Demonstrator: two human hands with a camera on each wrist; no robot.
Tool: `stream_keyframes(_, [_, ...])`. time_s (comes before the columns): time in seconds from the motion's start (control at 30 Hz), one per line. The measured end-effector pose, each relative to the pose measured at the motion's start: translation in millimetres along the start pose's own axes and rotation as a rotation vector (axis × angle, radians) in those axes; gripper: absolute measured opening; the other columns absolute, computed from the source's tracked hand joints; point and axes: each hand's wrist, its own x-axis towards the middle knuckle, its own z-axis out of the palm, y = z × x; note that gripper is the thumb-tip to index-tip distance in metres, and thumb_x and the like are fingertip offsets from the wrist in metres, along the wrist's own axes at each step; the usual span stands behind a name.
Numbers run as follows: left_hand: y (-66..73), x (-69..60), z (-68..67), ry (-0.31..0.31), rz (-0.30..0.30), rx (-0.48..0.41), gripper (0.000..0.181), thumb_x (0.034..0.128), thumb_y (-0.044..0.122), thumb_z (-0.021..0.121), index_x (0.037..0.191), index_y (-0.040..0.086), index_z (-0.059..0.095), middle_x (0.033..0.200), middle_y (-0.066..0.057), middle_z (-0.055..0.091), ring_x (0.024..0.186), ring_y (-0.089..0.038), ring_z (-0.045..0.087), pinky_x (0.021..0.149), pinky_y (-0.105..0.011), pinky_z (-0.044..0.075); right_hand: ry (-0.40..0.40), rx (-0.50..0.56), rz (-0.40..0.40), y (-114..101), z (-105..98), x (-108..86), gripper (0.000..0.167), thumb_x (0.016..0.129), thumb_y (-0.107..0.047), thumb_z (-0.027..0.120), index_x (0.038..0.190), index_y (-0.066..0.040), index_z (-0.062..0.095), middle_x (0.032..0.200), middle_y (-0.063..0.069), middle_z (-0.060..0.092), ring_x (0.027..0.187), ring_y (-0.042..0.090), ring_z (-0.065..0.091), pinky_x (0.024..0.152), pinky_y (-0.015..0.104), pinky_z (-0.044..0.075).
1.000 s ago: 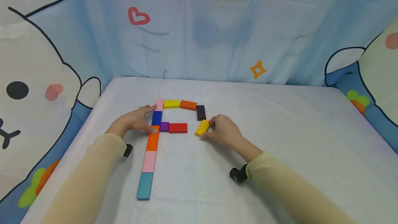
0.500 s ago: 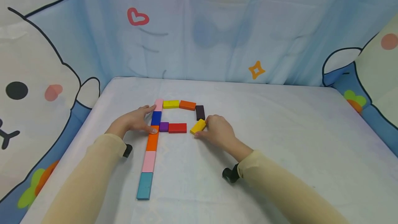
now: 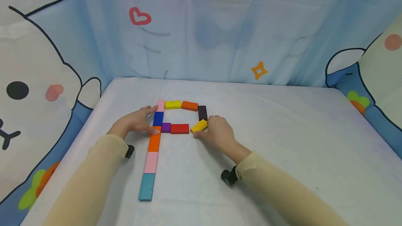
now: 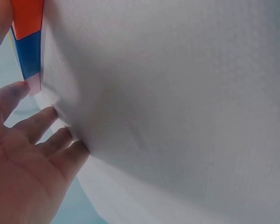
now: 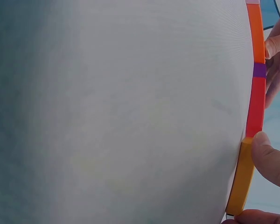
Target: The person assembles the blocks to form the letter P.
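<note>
In the head view a column of flat coloured blocks includes a pink block [image 3: 161,105], a blue block [image 3: 158,118], an orange block [image 3: 154,143] and a teal block [image 3: 146,187]. My left hand [image 3: 134,120] rests along it, fingers spread, index fingertip at the upper pink block and thumb on the orange one. A purple block [image 3: 166,127] and a red block [image 3: 180,128] extend rightward from the column. My right hand [image 3: 222,132] pinches a slanted yellow block [image 3: 199,126] between thumb and fingers, just right of the red block and below a dark block [image 3: 202,113].
Another yellow block [image 3: 173,105] and a second orange block [image 3: 190,106] form the top row. A white cloth covers the table [image 3: 282,132]. Behind it hangs a blue printed curtain [image 3: 220,27].
My right hand has slid leftward with the yellow block, which has turned flatter and now sits closer to the red block. My left hand has stayed in place.
</note>
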Motion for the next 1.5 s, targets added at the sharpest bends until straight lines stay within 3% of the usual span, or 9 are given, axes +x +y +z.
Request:
stream_keyframes(0.47, [1.7, -0.3, 0.7, -0.003, 0.002, 0.012, 0.105, 0.0870, 0.037, 0.079, 0.166, 0.023, 0.012, 0.173, -0.018, 0.006, 0.158, -0.044, 0.008, 0.122, -0.070, 0.021, 0.029, 0.031, 0.020, -0.1, 5.6, 3.4, 0.059, 0.079, -0.048, 0.086, 0.104, 0.002, 0.068, 0.086, 0.009, 0.062, 0.077, 0.021, 0.055, 0.060, 0.024, 0.044])
stream_keyframes(0.97, [3.9, 7.5, 1.7, -0.003, -0.007, -0.013, 0.103, 0.0881, 0.035, 0.079, 0.166, 0.024, 0.012, 0.173, -0.017, 0.004, 0.159, -0.043, 0.006, 0.122, -0.070, 0.020, 0.037, 0.159, 0.051, 2.3, 7.6, 4.0, 0.064, 0.080, -0.042, 0.087, 0.119, 0.005, 0.066, 0.106, 0.015, 0.066, 0.096, 0.025, 0.056, 0.082, 0.034, 0.055])
stream_keyframes(1.3, [5.3, 10.0, 1.0, 0.002, -0.006, 0.001, 0.104, 0.0872, 0.036, 0.080, 0.166, 0.023, 0.012, 0.172, -0.018, 0.006, 0.158, -0.044, 0.007, 0.122, -0.070, 0.021, 0.044, 0.165, 0.030, 5.7, 9.2, 5.5, 0.066, 0.081, -0.041, 0.087, 0.122, 0.006, 0.066, 0.113, 0.018, 0.068, 0.100, 0.027, 0.058, 0.087, 0.036, 0.057])
stream_keyframes(1.5, [3.8, 12.4, 1.0, 0.000, -0.011, -0.007, 0.104, 0.0869, 0.037, 0.080, 0.166, 0.023, 0.013, 0.173, -0.018, 0.005, 0.158, -0.045, 0.008, 0.121, -0.070, 0.022, 0.009, 0.205, 0.034, 12.8, -0.2, 1.7, 0.068, 0.084, -0.043, 0.083, 0.129, 0.005, 0.064, 0.122, 0.019, 0.067, 0.102, 0.028, 0.060, 0.090, 0.038, 0.058])
